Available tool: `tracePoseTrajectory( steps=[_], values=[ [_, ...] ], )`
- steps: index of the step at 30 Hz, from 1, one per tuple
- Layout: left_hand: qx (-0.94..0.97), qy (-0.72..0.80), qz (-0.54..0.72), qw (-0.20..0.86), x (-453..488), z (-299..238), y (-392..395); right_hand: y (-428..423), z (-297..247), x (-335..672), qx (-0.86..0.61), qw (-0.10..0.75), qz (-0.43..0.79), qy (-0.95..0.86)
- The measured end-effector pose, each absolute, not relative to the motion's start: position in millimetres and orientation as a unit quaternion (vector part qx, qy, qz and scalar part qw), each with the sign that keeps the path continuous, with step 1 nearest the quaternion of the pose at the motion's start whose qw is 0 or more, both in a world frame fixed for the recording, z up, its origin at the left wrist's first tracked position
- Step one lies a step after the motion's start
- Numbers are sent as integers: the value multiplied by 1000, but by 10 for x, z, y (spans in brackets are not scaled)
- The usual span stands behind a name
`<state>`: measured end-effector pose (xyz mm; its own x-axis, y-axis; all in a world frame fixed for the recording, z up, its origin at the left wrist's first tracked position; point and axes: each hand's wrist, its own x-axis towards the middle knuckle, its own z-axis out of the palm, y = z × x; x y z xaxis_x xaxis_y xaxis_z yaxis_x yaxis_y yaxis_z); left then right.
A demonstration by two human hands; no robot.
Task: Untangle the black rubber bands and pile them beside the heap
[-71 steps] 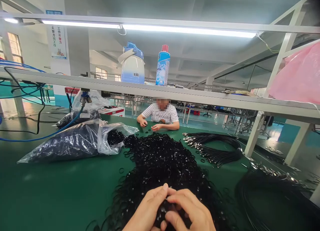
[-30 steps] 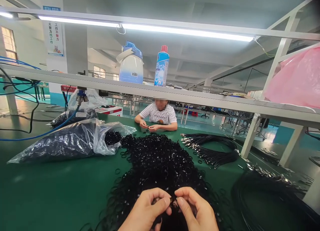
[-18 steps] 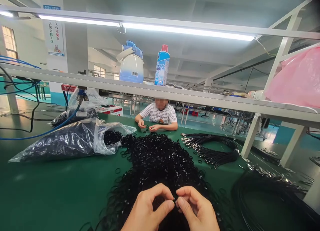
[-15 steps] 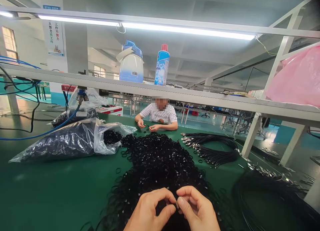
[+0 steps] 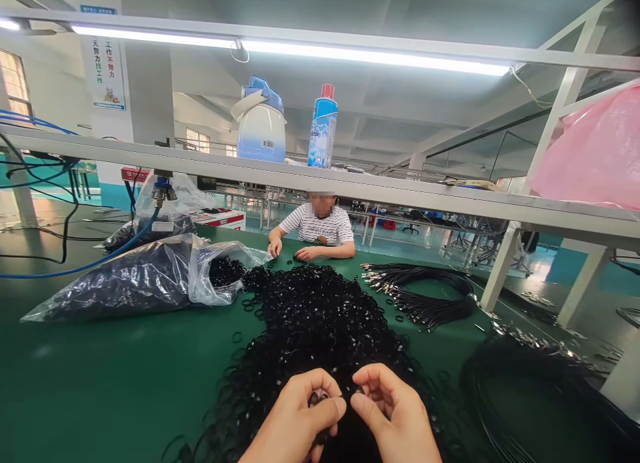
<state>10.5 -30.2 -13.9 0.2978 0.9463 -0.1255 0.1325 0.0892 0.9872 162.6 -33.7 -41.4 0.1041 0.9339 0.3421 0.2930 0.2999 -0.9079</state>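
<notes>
A big heap of small black rubber rings (image 5: 320, 323) covers the middle of the green table (image 5: 110, 376). My left hand (image 5: 300, 419) and my right hand (image 5: 395, 419) hover over its near edge, fingertips almost touching. Each hand is curled in a pinch. The left one holds a few black rings between thumb and fingers. The right thumb and forefinger pinch a tiny black ring. A clear plastic bag (image 5: 135, 279) full of the same rings lies open at the left, spilling into the heap.
Across the table a person in a striped shirt (image 5: 320, 226) handles rings. Bundles of black cables with metal ends (image 5: 425, 296) lie to the right, more cable (image 5: 535, 389) at the near right. A shelf (image 5: 400, 193) overhead carries a jug (image 5: 260, 123) and a spray can (image 5: 323, 126).
My hands have stayed at the heap's near edge, working the rings between the fingertips; they have drawn slightly apart. The person opposite has moved one hand down to the table.
</notes>
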Motion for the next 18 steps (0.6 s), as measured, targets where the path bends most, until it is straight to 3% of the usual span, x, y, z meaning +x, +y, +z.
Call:
tracePoseTrajectory(
  steps=[4,10,18],
  values=[
    [534,495,358,584,82,-137,-265,-331,-416,1711,-545,505,160,-650],
    [464,475,373,647,49,-120,-248,-253,-486,1908,-575,429,58,-695],
    [351,425,427,717,36,-87,-293,-227,-485,1966,-555,407,29,-725]
  ],
)
